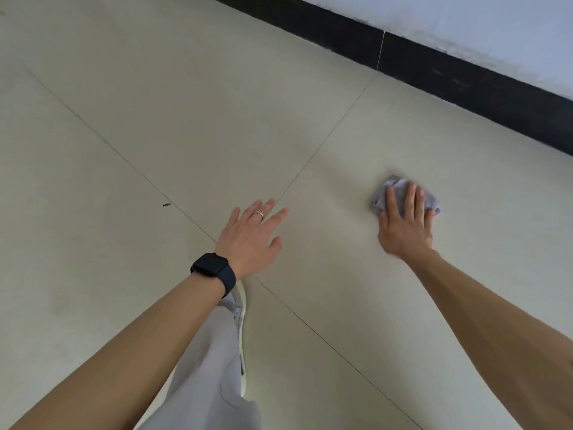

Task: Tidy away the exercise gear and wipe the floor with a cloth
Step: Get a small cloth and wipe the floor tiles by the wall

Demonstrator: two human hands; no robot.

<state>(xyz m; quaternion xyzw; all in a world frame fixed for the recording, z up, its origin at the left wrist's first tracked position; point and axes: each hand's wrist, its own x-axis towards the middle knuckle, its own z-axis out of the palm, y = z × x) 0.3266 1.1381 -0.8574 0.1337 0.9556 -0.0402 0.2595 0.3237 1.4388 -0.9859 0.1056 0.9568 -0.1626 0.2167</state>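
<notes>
A crumpled pale grey cloth (431,198) lies on the light tiled floor (186,119) at the right. My right hand (404,223) presses flat on top of it, fingers spread over the cloth, which shows around my fingertips. My left hand (249,235) hovers over or rests on the floor near a tile joint, fingers apart and holding nothing. It wears a ring, and a black watch (212,271) is on that wrist. No exercise gear is in view.
A black skirting board (434,69) runs along the white wall (496,26) at the top right. My leg in light trousers (214,367) and a white shoe sit below my left arm. A small dark speck (166,204) lies on the floor at the left.
</notes>
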